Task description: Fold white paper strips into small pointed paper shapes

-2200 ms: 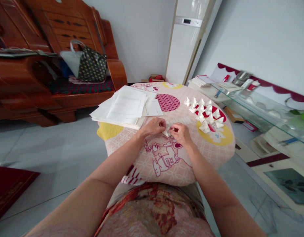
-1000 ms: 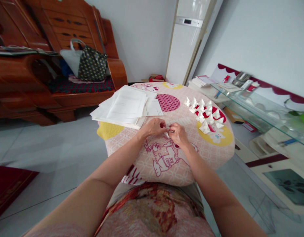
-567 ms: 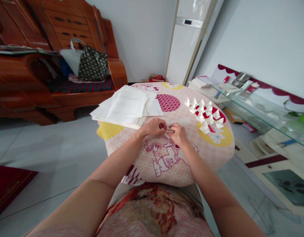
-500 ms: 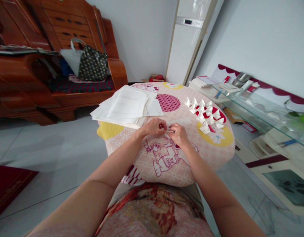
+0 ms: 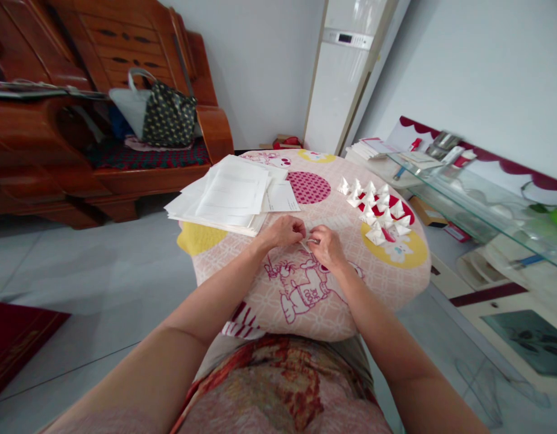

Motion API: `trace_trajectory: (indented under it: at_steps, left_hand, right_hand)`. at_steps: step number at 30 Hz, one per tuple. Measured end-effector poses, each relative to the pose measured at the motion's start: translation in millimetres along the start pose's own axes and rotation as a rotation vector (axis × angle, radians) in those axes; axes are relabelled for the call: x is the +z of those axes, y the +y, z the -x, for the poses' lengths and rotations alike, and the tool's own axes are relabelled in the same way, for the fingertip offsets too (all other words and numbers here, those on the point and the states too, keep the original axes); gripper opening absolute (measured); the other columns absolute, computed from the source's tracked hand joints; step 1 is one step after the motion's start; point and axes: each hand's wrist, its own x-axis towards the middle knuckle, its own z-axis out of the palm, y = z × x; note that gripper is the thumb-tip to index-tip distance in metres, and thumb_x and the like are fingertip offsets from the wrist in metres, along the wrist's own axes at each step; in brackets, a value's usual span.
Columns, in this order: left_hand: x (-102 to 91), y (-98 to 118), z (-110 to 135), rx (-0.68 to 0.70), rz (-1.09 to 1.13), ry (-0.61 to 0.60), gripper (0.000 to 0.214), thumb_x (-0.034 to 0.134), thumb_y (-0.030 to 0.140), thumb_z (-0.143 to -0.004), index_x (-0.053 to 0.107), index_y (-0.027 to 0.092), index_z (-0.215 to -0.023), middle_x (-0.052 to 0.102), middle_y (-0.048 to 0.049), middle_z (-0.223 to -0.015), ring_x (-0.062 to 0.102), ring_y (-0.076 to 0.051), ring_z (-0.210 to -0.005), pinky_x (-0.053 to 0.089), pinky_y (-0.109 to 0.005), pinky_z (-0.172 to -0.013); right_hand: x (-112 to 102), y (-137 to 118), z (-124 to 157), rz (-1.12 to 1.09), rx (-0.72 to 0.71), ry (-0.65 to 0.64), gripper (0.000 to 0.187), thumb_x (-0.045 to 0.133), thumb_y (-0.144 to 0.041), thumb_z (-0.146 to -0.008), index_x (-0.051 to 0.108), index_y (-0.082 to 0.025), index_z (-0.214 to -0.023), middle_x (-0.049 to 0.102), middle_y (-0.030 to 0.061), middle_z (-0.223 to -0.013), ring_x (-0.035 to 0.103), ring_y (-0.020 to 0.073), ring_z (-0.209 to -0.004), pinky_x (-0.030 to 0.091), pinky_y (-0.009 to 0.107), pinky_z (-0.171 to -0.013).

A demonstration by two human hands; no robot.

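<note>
Over the middle of the round table, my left hand and my right hand work close together. Between their fingertips is a small folded piece of white paper, mostly hidden by the fingers. Both hands are closed in a pinch on it. A stack of white paper sheets lies beyond my left hand, at the table's left. To the right of my right hand stand several small folded white paper shapes with pointed tips, grouped in rows.
At the right, a glass-topped cabinet stands against the table's edge, with papers and cups on it. A wooden sofa holding a dotted bag is at the left. A tall white air conditioner stands behind.
My left fingers have closed in more and shifted slightly over the small paper. My right hand has barely moved. The sheets and the folded shapes stay where they were.
</note>
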Motion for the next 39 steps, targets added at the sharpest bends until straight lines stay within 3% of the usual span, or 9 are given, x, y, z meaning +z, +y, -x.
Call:
trace_trajectory:
  at_steps: [6, 13, 20, 24, 32, 39]
  left_hand:
    - [7.1, 5, -1, -0.055, -0.081, 0.103, 0.019, 0.061, 0.011, -0.067, 0.072, 0.016, -0.082, 0.071, 0.0001, -0.077, 0.061, -0.013, -0.069, 0.043, -0.022, -0.062]
    - [12.6, 5, -3, -0.003, -0.034, 0.120, 0.026, 0.058, 0.005, -0.066, 0.071, 0.016, -0.085, 0.073, 0.0000, -0.081, 0.063, -0.013, -0.074, 0.045, -0.021, -0.066]
    - [16.0, 9, -1, -0.090, -0.096, 0.169, 0.026, 0.057, 0.005, -0.070, 0.071, 0.015, -0.089, 0.073, -0.0031, -0.087, 0.065, -0.016, -0.080, 0.046, -0.025, -0.071]
    - [18.1, 13, 0, -0.011, -0.144, 0.219, 0.033, 0.061, 0.005, -0.071, 0.070, 0.017, -0.101, 0.073, -0.0044, -0.101, 0.066, -0.017, -0.090, 0.050, -0.026, -0.080]
    - [21.2, 19, 1, 0.021, -0.183, 0.123, 0.019, 0.065, 0.012, -0.075, 0.075, 0.017, -0.091, 0.072, -0.0052, -0.096, 0.066, -0.019, -0.090, 0.051, -0.027, -0.082]
    - [26.5, 24, 3, -0.014, -0.257, 0.074, 0.020, 0.063, 0.018, -0.079, 0.078, 0.017, -0.092, 0.073, -0.0076, -0.098, 0.067, -0.022, -0.090, 0.051, -0.029, -0.083]
  right_hand:
    - [1, 0, 1, -0.039, 0.005, 0.000, 0.022, 0.063, -0.005, -0.079, 0.067, -0.020, -0.063, 0.068, 0.0062, -0.090, 0.064, 0.0196, -0.083, 0.048, 0.031, -0.080]
    - [0, 0, 1, -0.085, 0.026, 0.009, 0.020, 0.064, -0.006, -0.078, 0.070, -0.020, -0.065, 0.071, 0.0057, -0.090, 0.066, 0.0194, -0.083, 0.049, 0.032, -0.081]
    - [-1, 0, -1, -0.108, 0.035, 0.002, 0.016, 0.067, -0.007, -0.076, 0.069, -0.020, -0.066, 0.071, 0.0065, -0.090, 0.066, 0.0200, -0.085, 0.050, 0.032, -0.082]
    - [-3, 1, -2, -0.156, 0.036, 0.040, 0.012, 0.070, -0.009, -0.071, 0.067, -0.020, -0.069, 0.070, 0.0042, -0.084, 0.065, 0.0200, -0.083, 0.049, 0.032, -0.079]
    - [-12, 10, -1, -0.380, 0.121, 0.073, 0.003, 0.068, -0.017, -0.069, 0.069, -0.020, -0.071, 0.073, 0.0028, -0.078, 0.066, 0.0198, -0.075, 0.049, 0.031, -0.072]
    - [-11, 12, -3, -0.437, 0.177, 0.095, 0.008, 0.062, -0.019, -0.065, 0.068, -0.020, -0.070, 0.074, 0.0034, -0.076, 0.068, 0.0212, -0.076, 0.052, 0.033, -0.074]
